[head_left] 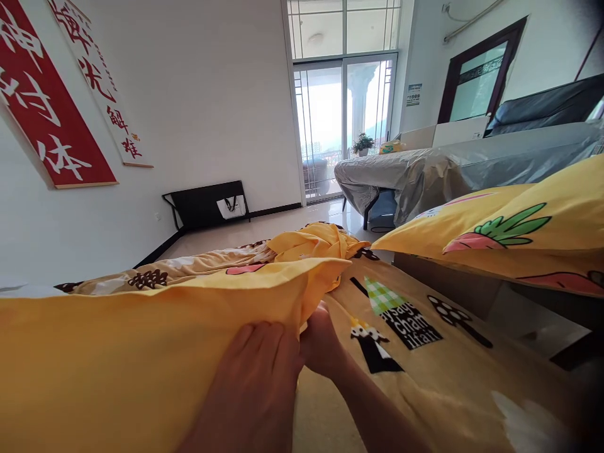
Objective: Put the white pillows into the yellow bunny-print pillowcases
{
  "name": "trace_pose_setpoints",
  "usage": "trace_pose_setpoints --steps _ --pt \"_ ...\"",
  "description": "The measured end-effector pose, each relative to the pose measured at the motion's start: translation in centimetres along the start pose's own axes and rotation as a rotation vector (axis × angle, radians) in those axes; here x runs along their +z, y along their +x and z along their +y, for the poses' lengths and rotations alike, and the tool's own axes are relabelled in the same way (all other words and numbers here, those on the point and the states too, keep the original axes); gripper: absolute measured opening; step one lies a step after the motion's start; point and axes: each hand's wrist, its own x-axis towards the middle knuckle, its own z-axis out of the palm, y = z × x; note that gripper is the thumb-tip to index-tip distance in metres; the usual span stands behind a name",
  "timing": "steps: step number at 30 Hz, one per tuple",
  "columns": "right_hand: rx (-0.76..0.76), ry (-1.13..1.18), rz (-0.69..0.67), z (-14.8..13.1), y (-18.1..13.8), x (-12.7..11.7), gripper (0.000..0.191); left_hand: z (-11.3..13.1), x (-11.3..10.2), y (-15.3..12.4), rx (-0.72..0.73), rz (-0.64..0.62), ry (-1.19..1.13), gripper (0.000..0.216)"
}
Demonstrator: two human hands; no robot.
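Yellow cloth (pixel 127 358) is caught in my fingers and spreads away from them to nine o'clock. My left hand (pixel 262 368) grips its near end, and my right hand (pixel 325 340) pinches its edge, just beside the left one at two o'clock. Tan blanket (pixel 453 396) lies below, toward four o'clock. Carrot-print fabric (pixel 576 214) sits well apart at two o'clock.

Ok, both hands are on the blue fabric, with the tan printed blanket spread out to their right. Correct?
Not quite: the fabric is yellow, not blue, as the head view shows. The rest holds: the left hand and right hand are both on it, and the tan printed blanket is spread out to their right.
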Motion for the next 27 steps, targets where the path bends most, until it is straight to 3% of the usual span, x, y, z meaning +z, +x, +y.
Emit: trace_pose_setpoints --steps 4,7,9,12,15,20,22,24,26,27 --pt "0.029 -0.080 0.104 0.2 0.4 -0.1 0.029 -0.1 0.0 -0.2 -0.001 -0.001 -0.019 0.017" --pt "0.112 -0.019 0.128 0.7 0.8 -0.5 0.028 -0.3 -0.6 0.1 -0.022 0.032 -0.012 0.018" --pt "0.127 0.083 0.071 1.2 1.2 -0.9 0.023 -0.4 -1.1 0.3 -0.040 0.067 0.001 0.021" --pt "0.093 0.184 -0.146 1.8 1.4 -1.5 0.016 -0.5 -1.2 0.4 -0.032 0.089 -0.005 0.021" --pt "0.050 0.146 -0.305 2.0 1.0 -1.2 0.016 -0.5 -0.7 0.2 0.034 0.068 0.009 0.018" --pt "-0.034 -0.069 -0.102 1.9 0.0 0.6 0.023 -0.7 -1.4 0.1 0.077 -0.071 0.053 0.019" --pt "-0.047 -0.101 -0.011 1.8 0.0 0.9 0.025 -1.2 -2.8 1.1 0.076 0.006 0.036 0.015" --pt "-0.012 -0.115 0.052 1.6 0.2 0.8 0.026 -2.2 -4.3 3.0 0.022 0.161 0.070 0.007" --pt "0.029 -0.120 0.070 1.2 0.3 0.5 0.025 -3.5 -5.3 5.3 -0.066 0.241 0.131 0.041" --pt "0.039 -0.127 0.069 1.0 0.4 0.3 0.024 -4.1 -5.5 6.5 -0.101 0.195 0.131 0.057"
